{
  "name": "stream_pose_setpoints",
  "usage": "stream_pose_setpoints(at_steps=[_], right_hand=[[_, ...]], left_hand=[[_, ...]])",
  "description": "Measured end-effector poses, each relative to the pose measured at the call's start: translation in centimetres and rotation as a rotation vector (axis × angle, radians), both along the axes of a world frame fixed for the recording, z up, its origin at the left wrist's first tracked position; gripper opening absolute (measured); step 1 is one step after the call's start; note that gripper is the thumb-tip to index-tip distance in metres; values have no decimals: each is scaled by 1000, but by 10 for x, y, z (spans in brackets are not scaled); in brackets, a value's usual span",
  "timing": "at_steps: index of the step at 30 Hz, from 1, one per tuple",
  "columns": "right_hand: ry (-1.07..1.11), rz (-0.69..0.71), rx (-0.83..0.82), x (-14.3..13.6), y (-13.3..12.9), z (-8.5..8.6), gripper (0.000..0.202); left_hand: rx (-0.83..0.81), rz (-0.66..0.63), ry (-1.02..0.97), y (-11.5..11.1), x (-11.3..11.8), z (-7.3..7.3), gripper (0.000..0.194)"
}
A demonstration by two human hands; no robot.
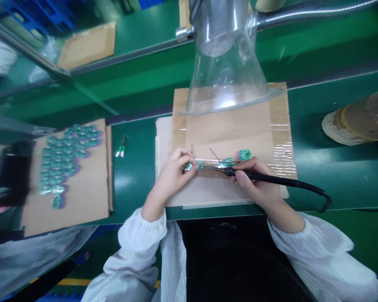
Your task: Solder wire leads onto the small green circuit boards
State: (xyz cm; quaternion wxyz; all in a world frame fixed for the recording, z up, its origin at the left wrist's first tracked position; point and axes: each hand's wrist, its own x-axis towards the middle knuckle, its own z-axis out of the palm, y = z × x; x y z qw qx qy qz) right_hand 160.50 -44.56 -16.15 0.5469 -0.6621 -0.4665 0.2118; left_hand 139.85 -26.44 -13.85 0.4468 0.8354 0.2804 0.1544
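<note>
The left hand [173, 174] pinches a small green circuit board [192, 166] between closed fingertips, holding it down on the wrapped cardboard pad [264, 130] near the desk's [132, 176] front edge. The right hand [255, 182] grips a black soldering iron [271, 178] pen-fashion, fingers closed about the handle, tip laid toward that board. Two further boards [236, 158] lie just beside the tip. A clear funnel hood [227, 71] hangs over the pad's rear edge. A cardboard sheet [82, 197] at the desk's left end carries many green boards [64, 157].
</note>
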Motion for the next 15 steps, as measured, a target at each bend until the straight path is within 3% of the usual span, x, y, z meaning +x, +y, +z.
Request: stream_pose_setpoints(at_steps=[9, 15], right_hand=[[134, -15, 75, -3, 2, 4, 12], [74, 18, 25, -1, 2, 3, 11]], left_hand=[[-25, -10, 0, 1, 0, 2, 8], [-40, -19, 9, 4, 0, 3, 8]])
